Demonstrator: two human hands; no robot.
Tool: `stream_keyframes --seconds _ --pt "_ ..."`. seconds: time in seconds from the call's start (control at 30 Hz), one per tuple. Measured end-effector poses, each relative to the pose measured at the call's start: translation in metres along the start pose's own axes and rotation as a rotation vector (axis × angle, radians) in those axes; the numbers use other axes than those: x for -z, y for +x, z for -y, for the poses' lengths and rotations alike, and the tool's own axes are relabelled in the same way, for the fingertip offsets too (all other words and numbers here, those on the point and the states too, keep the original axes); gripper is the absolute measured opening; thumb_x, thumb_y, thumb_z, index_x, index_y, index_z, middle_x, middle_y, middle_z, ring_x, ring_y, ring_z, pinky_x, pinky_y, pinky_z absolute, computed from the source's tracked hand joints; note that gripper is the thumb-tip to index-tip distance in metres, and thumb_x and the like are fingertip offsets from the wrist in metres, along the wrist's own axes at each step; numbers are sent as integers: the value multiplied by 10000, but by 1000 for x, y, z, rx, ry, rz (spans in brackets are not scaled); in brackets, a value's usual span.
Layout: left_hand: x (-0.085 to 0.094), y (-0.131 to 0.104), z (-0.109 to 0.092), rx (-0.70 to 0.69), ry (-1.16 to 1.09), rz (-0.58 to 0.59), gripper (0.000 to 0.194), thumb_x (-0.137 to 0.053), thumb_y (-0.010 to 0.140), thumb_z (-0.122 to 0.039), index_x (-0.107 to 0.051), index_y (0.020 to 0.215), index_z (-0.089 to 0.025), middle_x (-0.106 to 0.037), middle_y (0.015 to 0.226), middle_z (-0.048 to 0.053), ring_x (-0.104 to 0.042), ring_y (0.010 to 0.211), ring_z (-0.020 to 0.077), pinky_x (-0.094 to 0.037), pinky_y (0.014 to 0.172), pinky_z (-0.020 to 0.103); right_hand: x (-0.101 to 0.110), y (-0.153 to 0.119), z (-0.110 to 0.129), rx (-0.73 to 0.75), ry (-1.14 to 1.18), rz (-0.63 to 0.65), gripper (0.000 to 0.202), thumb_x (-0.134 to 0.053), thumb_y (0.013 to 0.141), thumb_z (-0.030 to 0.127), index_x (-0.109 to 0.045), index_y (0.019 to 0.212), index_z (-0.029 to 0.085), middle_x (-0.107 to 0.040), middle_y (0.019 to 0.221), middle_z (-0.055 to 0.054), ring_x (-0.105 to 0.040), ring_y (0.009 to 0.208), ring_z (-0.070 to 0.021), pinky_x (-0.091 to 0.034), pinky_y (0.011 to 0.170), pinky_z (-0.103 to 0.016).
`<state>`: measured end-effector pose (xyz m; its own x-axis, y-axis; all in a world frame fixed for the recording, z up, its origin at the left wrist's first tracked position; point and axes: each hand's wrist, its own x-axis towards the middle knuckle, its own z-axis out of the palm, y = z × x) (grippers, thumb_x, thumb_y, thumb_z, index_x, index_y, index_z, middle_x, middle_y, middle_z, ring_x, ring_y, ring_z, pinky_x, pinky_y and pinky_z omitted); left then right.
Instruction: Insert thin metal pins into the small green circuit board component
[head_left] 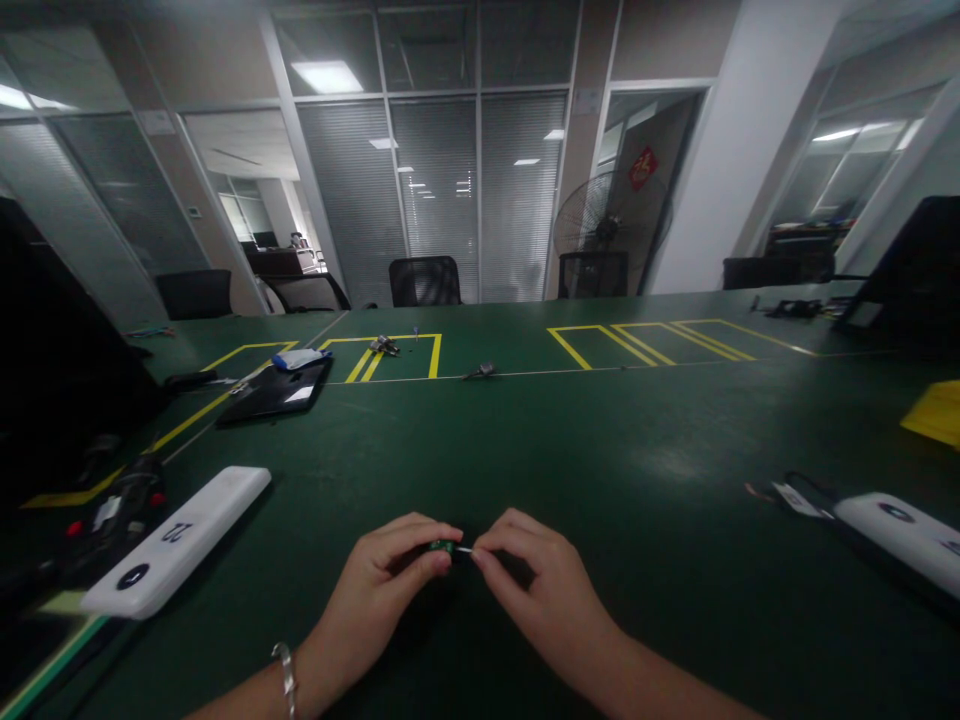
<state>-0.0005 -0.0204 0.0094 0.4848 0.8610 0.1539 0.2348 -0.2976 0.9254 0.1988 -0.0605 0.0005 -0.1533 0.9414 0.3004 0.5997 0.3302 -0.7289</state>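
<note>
Between thumb and fingers, my left hand (375, 580) pinches a small green piece (443, 546) with a dark end, partly covered by the fingertips. My right hand (544, 575) is closed in a pinch on a thin pale pin-like piece (464, 549), which points toward the green one. The two pieces meet or nearly meet between my hands; whether they are joined I cannot tell. Both hands are low over the dark green table (465, 450), near its front. A silver bracelet (285, 675) circles my left wrist.
Left stands a white power bank (184, 540) beside a dark device with red parts (112, 515). Behind it lies a black laptop-like slab (277, 390) with a packet (300, 358). Small metal parts (385, 346) and a dark piece (484, 370) lie farther back. Another white device (904, 530) sits right.
</note>
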Motion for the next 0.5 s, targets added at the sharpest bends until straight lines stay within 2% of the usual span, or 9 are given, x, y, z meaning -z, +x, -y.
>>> stream_keyframes --seconds 0.23,0.5 --pt "-3 -2 -5 -49 94 -45 173 -633 861 -238 -753 978 -282 -716 937 48 -649 876 219 -495 787 290 -2 -1 0 16 -45 -28 158 -561 883 197 -704 828 237 -638 793 4 -586 709 -145 -416 677 -267" --pt "-5 0 0 49 -103 -9 173 -635 858 -264 -751 985 -241 -692 926 57 -644 769 190 -511 715 281 -2 1 4 7 -24 -21 166 -554 893 200 -699 821 237 -634 787 9 -590 719 -142 -403 664 -256"
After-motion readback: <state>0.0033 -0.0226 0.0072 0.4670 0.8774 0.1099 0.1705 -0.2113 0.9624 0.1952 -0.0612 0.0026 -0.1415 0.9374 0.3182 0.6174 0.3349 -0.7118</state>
